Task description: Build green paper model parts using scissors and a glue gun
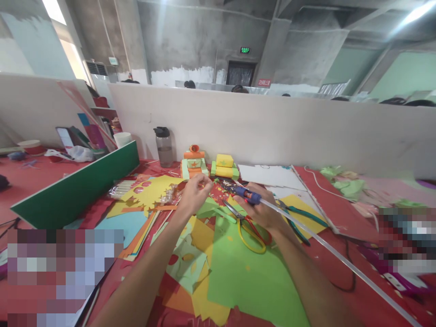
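My right hand (264,206) is wrapped round a blue hot glue gun (248,195). A long clear glue stick (327,247) runs out of its back end toward the lower right. The gun's nozzle points left, toward my left hand (197,193), whose fingers are curled in a pinch; whatever they hold is hidden. Just beyond my hands stand an orange and pale green paper model (194,162) and a yellow and green one (225,167). Scissors (250,234) with yellow and red handles lie between my forearms. Teal-handled pliers (303,215) rest beside my right wrist.
Green foam sheets (252,277) and cut yellow sheets (158,188) cover the red table. A green board (81,186) stands upright at left. A water bottle (164,147) stands by the white partition (272,129). White sheets (272,176) lie at the back right.
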Demonstrator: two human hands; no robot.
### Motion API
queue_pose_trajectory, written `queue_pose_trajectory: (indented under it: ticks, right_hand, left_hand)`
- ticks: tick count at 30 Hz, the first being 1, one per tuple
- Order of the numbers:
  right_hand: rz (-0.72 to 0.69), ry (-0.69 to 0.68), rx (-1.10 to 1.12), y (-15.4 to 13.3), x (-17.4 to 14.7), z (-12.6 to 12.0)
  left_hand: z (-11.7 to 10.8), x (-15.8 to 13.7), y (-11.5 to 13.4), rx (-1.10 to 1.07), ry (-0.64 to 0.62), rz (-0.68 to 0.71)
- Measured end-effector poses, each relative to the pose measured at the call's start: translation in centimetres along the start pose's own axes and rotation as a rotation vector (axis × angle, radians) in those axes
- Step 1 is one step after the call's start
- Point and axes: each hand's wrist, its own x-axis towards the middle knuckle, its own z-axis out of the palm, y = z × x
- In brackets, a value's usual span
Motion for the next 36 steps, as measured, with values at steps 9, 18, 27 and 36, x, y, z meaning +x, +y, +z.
queue_pose_trajectory:
  ticks: [9, 18, 27, 36]
  right_hand:
    - [0.011, -0.018, -0.020, 0.21, -0.04, -0.05]
    - [-0.017, -0.025, -0.041, 0.06, 0.05, -0.10]
    - [-0.026, -0.019, -0.068, 0.17, -0.02, 0.02]
    - [0.031, -0.029, -0.061, 0.10, 0.10, -0.19]
  left_hand:
    - [0.09, -0.06, 0.07, -0.040, -0.032, -0.058]
    - [0.17, -0.05, -0.27, -0.069, -0.086, -0.092]
    - [0.08, -0.15, 0.03, -0.058, -0.114, -0.105]
    - [0.13, -0.08, -0.20, -0.086, -0.091, -0.121]
